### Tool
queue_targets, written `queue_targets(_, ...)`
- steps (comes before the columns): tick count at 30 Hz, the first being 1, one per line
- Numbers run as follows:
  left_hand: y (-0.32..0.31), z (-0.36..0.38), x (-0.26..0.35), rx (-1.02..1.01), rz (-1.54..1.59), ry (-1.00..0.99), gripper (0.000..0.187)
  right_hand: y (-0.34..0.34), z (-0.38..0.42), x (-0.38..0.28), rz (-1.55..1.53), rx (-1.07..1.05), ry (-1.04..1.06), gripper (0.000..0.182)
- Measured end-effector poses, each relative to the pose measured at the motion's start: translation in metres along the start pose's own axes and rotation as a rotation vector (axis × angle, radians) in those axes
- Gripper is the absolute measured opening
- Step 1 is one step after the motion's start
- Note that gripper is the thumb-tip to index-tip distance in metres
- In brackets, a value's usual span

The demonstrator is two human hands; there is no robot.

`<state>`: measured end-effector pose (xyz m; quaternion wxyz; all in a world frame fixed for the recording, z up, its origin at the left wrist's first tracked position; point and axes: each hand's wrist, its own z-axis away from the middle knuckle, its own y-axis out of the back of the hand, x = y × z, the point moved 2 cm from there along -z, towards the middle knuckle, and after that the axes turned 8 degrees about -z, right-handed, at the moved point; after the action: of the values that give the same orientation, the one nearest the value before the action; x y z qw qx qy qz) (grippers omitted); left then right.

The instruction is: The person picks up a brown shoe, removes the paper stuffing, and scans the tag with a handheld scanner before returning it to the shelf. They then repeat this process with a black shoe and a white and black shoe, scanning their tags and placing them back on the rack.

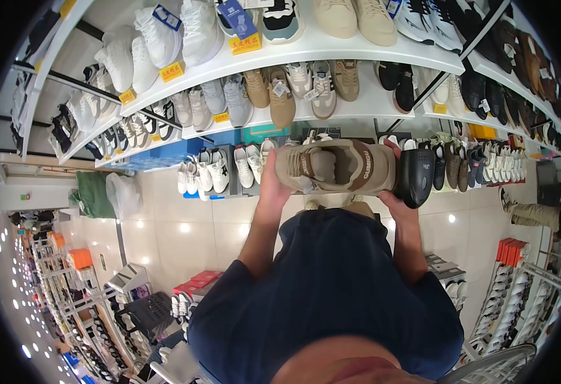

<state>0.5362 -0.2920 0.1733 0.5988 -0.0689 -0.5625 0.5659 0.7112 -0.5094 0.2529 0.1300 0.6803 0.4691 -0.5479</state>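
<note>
Held up in front of me is a tan sneaker (pixel 338 168), its opening facing me and a brown lettered patch on its collar. My left hand (pixel 272 182) is closed around the toe end. At the heel end, my right hand (pixel 395 201) grips the sneaker with the thumb below and fingers above. A smooth black rounded object (pixel 416 178) sits against the heel, covering much of that hand; I cannot tell what it is. Behind the sneaker, white shoes (pixel 213 171) stand in a low row.
A white upper shelf (pixel 331 56) carries several sneakers with yellow price tags. More shoes (pixel 281 96) line the shelf below it. Tiled floor (pixel 178 224) spreads around me. Shoe racks (pixel 504 294) stand behind at the right, with a dark grey basket (pixel 149 310) behind at the left.
</note>
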Motion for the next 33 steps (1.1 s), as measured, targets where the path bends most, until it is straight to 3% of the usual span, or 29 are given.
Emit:
queue_targets(6, 0.016, 0.007, 0.007, 0.019, -0.010, -0.043, 0.051, -0.022, 0.004, -0.004, 0.046, -0.091, 0.037, 0.087)
queue_targets(11, 0.025, 0.024, 0.022, 0.045, -0.135, -0.310, 0.053, -0.002, 0.009, 0.021, -0.042, -0.021, -0.052, 0.082)
queue_targets(13, 0.026, 0.031, 0.033, 0.077, -0.239, -0.391, 0.051, 0.001, 0.012, 0.027, -0.109, 0.177, -0.135, 0.079)
queue_targets(14, 0.025, 0.034, 0.038, 0.110, -0.347, -0.471, 0.049, -0.004, 0.009, 0.024, 0.005, 0.240, -0.153, 0.071)
queue_targets(17, 0.018, 0.043, 0.050, 0.204, -0.479, -0.567, 0.039, -0.015, 0.010, 0.024, -0.077, 0.337, -0.320, 0.064)
queue_targets(18, 0.018, 0.044, 0.050, 0.204, -0.478, -0.567, 0.039, -0.016, 0.010, 0.030, -0.029, 0.377, -0.284, 0.051)
queue_targets(21, 0.019, 0.046, 0.053, 0.285, -0.612, -0.618, 0.036, -0.025, 0.015, 0.034, 0.001, 0.506, -0.203, 0.037)
queue_targets(24, 0.016, 0.051, 0.053, 0.328, -0.658, -0.620, 0.038, -0.024, 0.017, 0.038, 0.079, 0.505, -0.231, 0.030)
queue_targets(31, 0.035, 0.043, 0.047, 0.275, -0.727, -0.714, 0.036, -0.038, 0.006, 0.030, 0.057, 0.496, -0.189, 0.038)
queue_targets(33, 0.043, 0.039, 0.045, 0.255, -0.716, -0.726, 0.036, -0.044, 0.003, 0.025, 0.236, 0.458, -0.009, 0.043)
